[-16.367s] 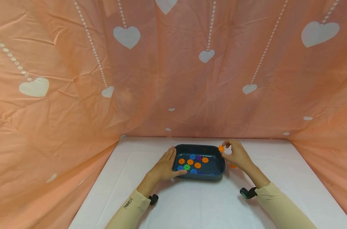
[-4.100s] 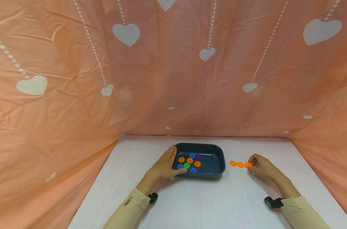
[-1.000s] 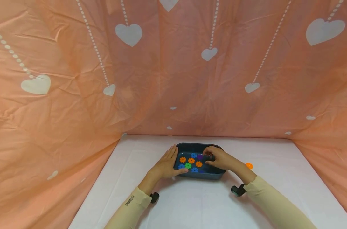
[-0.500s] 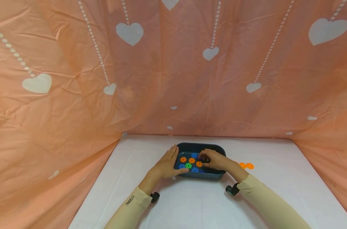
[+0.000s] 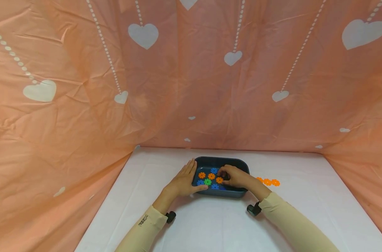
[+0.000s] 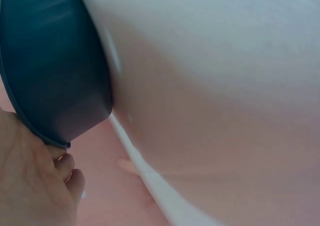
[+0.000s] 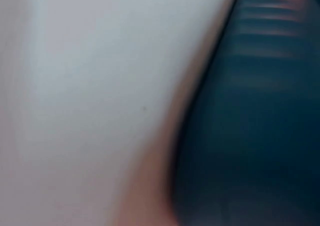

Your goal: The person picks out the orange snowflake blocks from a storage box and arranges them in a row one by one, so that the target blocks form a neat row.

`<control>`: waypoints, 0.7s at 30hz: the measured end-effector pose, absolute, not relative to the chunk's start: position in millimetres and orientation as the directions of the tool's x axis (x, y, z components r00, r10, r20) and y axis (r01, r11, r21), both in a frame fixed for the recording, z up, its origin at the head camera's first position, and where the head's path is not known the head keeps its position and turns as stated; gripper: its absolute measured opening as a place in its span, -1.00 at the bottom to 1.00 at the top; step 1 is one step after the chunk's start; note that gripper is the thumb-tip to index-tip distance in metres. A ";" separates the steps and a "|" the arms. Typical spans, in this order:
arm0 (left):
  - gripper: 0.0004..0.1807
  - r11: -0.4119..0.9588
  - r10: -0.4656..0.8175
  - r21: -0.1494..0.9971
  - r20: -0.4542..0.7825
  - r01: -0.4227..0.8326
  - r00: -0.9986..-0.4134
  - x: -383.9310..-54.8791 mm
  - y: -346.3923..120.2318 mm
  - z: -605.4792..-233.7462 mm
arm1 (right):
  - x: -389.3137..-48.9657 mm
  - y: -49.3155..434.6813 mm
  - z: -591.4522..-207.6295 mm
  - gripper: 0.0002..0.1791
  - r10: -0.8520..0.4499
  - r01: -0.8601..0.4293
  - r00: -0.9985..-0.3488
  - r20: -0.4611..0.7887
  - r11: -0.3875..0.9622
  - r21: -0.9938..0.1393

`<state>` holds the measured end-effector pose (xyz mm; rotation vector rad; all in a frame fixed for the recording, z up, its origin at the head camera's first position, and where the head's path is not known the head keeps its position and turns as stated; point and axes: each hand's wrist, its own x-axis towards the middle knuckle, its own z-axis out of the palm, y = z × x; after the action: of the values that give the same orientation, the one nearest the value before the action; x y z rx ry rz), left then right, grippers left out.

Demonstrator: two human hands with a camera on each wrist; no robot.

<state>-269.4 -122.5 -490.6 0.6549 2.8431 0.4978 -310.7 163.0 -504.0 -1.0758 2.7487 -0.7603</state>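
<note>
A dark blue-grey rectangular tray [image 5: 223,161] stands on the white table, with several small flower-shaped plastic discs inside. Among them are orange discs [image 5: 202,175], blue ones and a green disc [image 5: 207,182]. My left hand [image 5: 182,182] rests against the tray's left end, fingers straight along the side and thumb over the front rim. The left wrist view shows its fingertips at the rim. Inside the tray, my right hand [image 5: 238,176] has bent fingers beside an orange disc [image 5: 219,180]. Whether it pinches anything is hidden; the right wrist view shows only blurred tray wall and table.
To the right of the tray, a short row of orange discs [image 5: 268,182] lies on the white table [image 5: 209,224], partly behind the right forearm. A peach curtain [image 5: 203,91] with white hearts hangs behind and at both sides.
Several seconds ago my right hand was at the orange row's right end, holding a disc. It then moved left into the tray, reaching farther over the discs. The left hand has stayed put.
</note>
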 end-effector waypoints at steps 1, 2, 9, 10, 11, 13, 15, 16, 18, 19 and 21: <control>0.33 0.847 0.452 0.360 -0.100 0.391 -0.887 -269.3 -122.3 -490.7 | -310.9 162.9 -504.2 -0.73 -0.659 -0.613 -0.747 0.089 0.629 -0.478; 0.32 0.848 0.451 0.358 -0.100 0.391 -0.887 -269.2 -122.2 -490.7 | -311.0 162.9 -504.4 -0.73 -0.660 -0.614 -0.746 0.087 0.631 -0.474; 0.32 0.855 0.451 0.334 -0.105 0.396 -0.886 -269.0 -121.5 -490.1 | -311.3 163.0 -506.9 -0.77 -0.678 -0.632 -0.729 0.094 0.614 -0.472; 0.31 0.856 0.452 0.333 -0.105 0.396 -0.886 -269.0 -121.5 -490.1 | -311.3 163.0 -507.2 -0.77 -0.677 -0.631 -0.730 0.094 0.616 -0.471; 0.31 0.855 0.451 0.334 -0.105 0.396 -0.886 -269.0 -121.4 -490.1 | -311.4 162.8 -507.5 -0.78 -0.672 -0.625 -0.735 0.089 0.621 -0.474; 0.32 0.855 0.453 0.333 -0.105 0.397 -0.885 -269.1 -121.3 -490.1 | -311.4 162.8 -507.8 -0.79 -0.667 -0.619 -0.740 0.087 0.624 -0.477; 0.32 0.854 0.454 0.333 -0.104 0.399 -0.885 -269.1 -121.3 -490.2 | -311.5 162.7 -507.8 -0.80 -0.662 -0.611 -0.745 0.082 0.628 -0.482; 0.32 0.854 0.455 0.333 -0.104 0.400 -0.885 -269.1 -121.3 -490.2 | -311.7 162.8 -507.9 -0.80 -0.660 -0.608 -0.747 0.081 0.629 -0.484; 0.32 0.854 0.455 0.332 -0.102 0.401 -0.884 -269.2 -121.3 -490.2 | -312.0 162.7 -507.9 -0.80 -0.657 -0.604 -0.750 0.078 0.632 -0.487; 0.31 0.854 0.455 0.331 -0.102 0.402 -0.884 -269.3 -121.3 -490.2 | -312.2 162.7 -508.0 -0.80 -0.655 -0.602 -0.752 0.077 0.633 -0.487; 0.32 0.854 0.455 0.330 -0.101 0.402 -0.885 -269.5 -121.2 -490.3 | -312.4 162.4 -508.1 -0.80 -0.651 -0.597 -0.756 0.076 0.637 -0.488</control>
<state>-269.5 -121.2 -490.3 0.6652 2.8540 0.4512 -312.4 162.4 -508.1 -1.0497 2.7444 -0.7583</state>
